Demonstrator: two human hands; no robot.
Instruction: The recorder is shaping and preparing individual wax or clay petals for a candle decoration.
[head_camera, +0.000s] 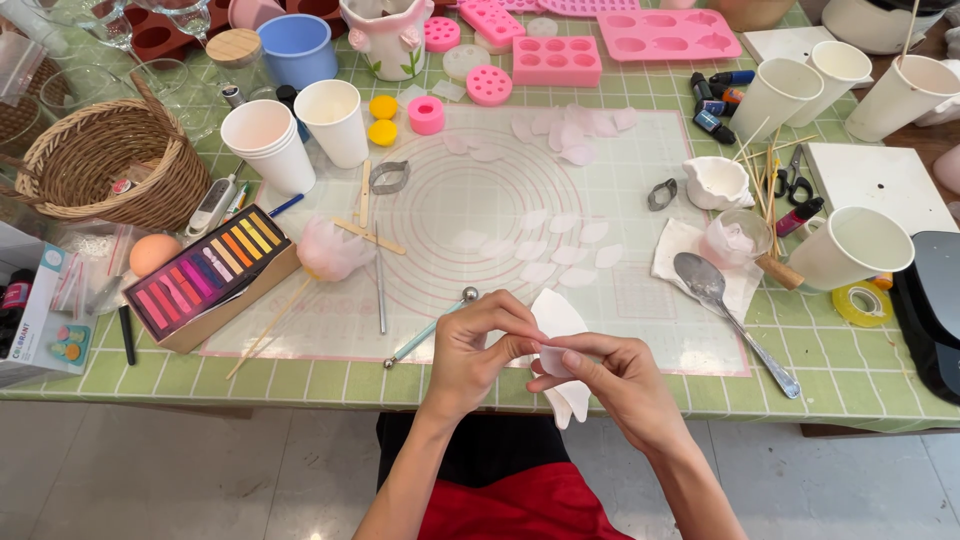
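Green checked tablecloth (850, 375) over a table, pale tiled floor below; a translucent silicone work mat with pink ring markings (640, 330) sits centre.

Both hands work at the near table edge. Left hand (470, 350) and right hand (610, 375) are both pinched on a thin white petal-shaped sheet piece (558, 318), fingertips closed on it, held just above the mat's near edge. Looks like wax or clay; can't tell which from this view.

Progress, judging by layout: roughly a dozen pale white petal pieces (560, 250) already laid out mid-mat, and a pale pink batch of petals (570, 135) at the far edge. One pink flower bud on a wooden stick (330, 250) is partly assembled on the left. So forming is well along, assembly barely begun.

Around: metal ball-tip tool with a teal handle (430, 328) beside the left hand, metal spoon (725, 310) right, tray of coloured pastel sticks (205, 270), wicker basket (110, 165), white paper cups (270, 140), pink silicone moulds (665, 35).
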